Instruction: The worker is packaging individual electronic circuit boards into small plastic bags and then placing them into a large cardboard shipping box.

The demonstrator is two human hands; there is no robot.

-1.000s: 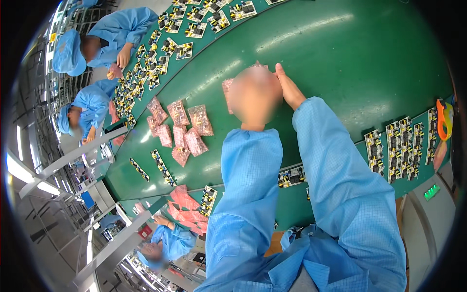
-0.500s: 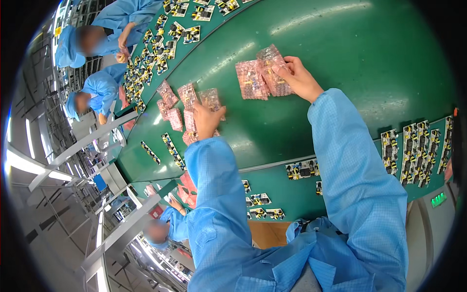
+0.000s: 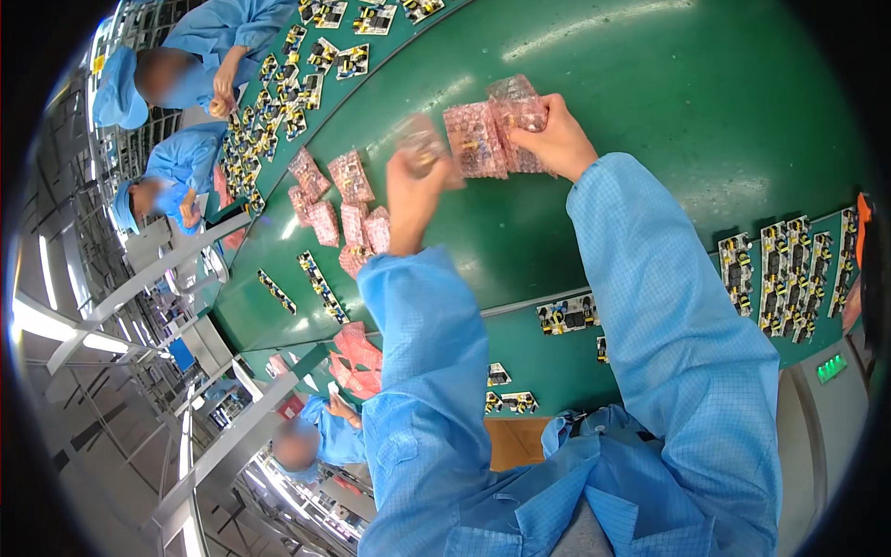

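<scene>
Left hand (image 3: 415, 190) gripping a blurred pink bubble-wrap packet (image 3: 423, 143), right hand (image 3: 559, 139) grasping a second packet (image 3: 516, 113), third packet (image 3: 472, 142) against its left edge, green bench (image 3: 705, 121) beneath.

Loose circuit boards (image 3: 772, 278) and blue-clad workers (image 3: 218, 37) mark an electronics factory.

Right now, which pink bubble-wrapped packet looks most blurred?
The packet in the left hand: its outline is smeared, while the packets at the right hand and the cluster of packets further left look sharper.
</scene>
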